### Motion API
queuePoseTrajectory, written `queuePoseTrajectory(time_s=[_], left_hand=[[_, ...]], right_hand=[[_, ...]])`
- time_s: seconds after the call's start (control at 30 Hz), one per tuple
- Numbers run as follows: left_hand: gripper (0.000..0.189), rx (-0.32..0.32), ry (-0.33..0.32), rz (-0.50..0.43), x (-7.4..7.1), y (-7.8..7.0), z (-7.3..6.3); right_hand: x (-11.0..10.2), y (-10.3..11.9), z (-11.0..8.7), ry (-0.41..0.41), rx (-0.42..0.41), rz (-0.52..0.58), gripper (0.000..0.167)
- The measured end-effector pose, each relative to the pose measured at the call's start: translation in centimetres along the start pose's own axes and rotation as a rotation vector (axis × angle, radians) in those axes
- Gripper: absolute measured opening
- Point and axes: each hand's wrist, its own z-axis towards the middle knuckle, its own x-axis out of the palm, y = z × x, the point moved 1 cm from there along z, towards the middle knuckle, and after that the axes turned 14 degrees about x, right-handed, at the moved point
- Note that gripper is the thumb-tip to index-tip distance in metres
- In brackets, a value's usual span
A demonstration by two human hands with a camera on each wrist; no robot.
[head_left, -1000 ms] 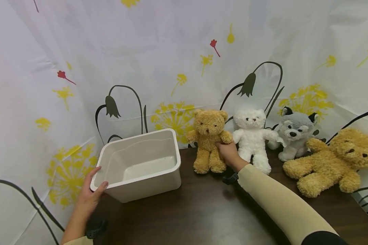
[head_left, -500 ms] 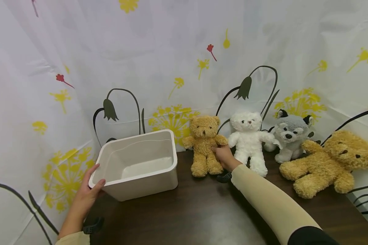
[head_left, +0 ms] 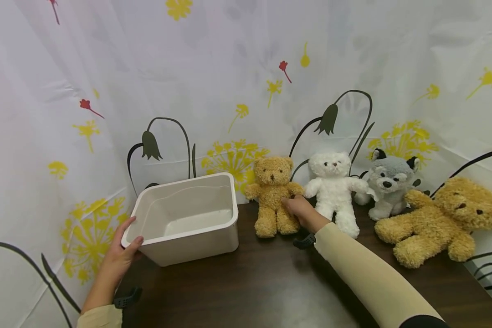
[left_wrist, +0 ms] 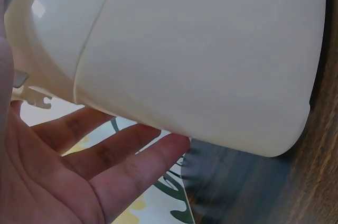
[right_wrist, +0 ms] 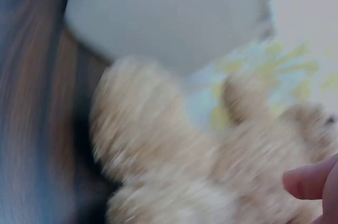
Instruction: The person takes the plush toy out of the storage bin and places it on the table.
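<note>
In the head view, a golden-brown teddy bear (head_left: 273, 193) sits upright against the wall, right of an off-white plastic bin (head_left: 188, 248). My right hand (head_left: 306, 213) holds the bear at its side below one arm, thumb on its belly; its other fingers are hidden behind. The right wrist view is blurred but shows the thumb (right_wrist: 309, 182) at the fur. At the bin's left end my left hand (head_left: 116, 259) grips the corner, thumb by the front rim. Seen from the left wrist, several fingers (left_wrist: 142, 166) lie against the bin's outer side.
A white teddy bear (head_left: 332, 191) and a grey-and-white husky plush (head_left: 389, 182) sit to the right. Beyond them a second golden bear (head_left: 434, 228) leans back near the right edge of the dark wood table (head_left: 246, 296). A flower-printed sheet (head_left: 213, 68) hangs behind.
The golden bear has shifted slightly left with my right hand, a little closer to the bin. My left hand stays on the bin. The head view has tilted slightly.
</note>
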Motion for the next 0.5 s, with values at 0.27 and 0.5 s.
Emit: queuePoseTrajectory(time_s=[0.27, 0.5], left_hand=[[0.089, 0.066, 0.049, -0.013, -0.1, -0.1, 0.9], [0.101, 0.347, -0.041, 0.397, 0.6, -1.8, -0.1]], right_hand=[[-2.1, 1.5, -7.3, 0.001, -0.063, -0.203, 0.081], [-7.3, -0.2, -15.3, -0.218, -0.376, -0.401, 0.054]])
